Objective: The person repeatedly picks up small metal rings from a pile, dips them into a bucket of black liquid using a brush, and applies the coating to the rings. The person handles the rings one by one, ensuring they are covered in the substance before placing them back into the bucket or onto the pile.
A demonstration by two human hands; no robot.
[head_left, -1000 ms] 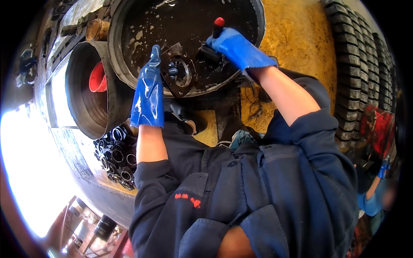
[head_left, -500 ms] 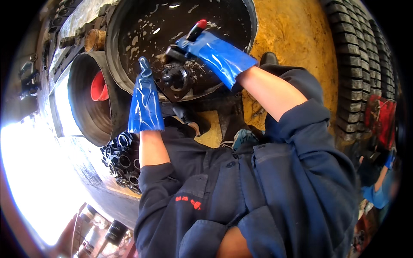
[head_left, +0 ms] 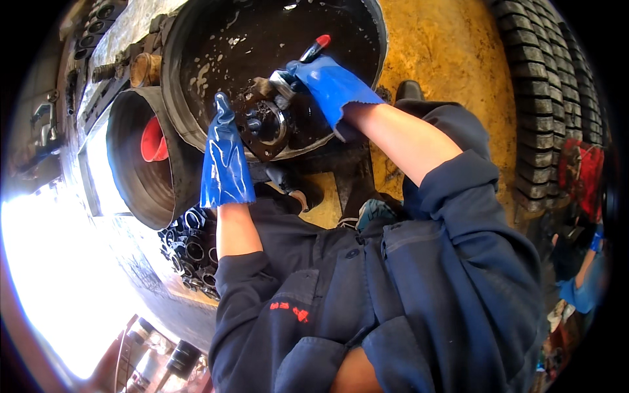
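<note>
Ringed plate (head_left: 268,147) in left grip (head_left: 225,128)

This is a greasy workshop, for repair or machine work by the look of it. The big tub (head_left: 173,88) holds dark, murky liquid (head_left: 344,39), with a dirty metal plate (head_left: 280,143) at its near edge. Left of the tub are a bucket (head_left: 126,154) and, farther off, oily metal parts (head_left: 101,27); to its near left, a heap of metal rings (head_left: 191,250). Right of the tub spreads a stained yellow floor (head_left: 445,46), then chunky-tread tyres (head_left: 537,88).
</note>
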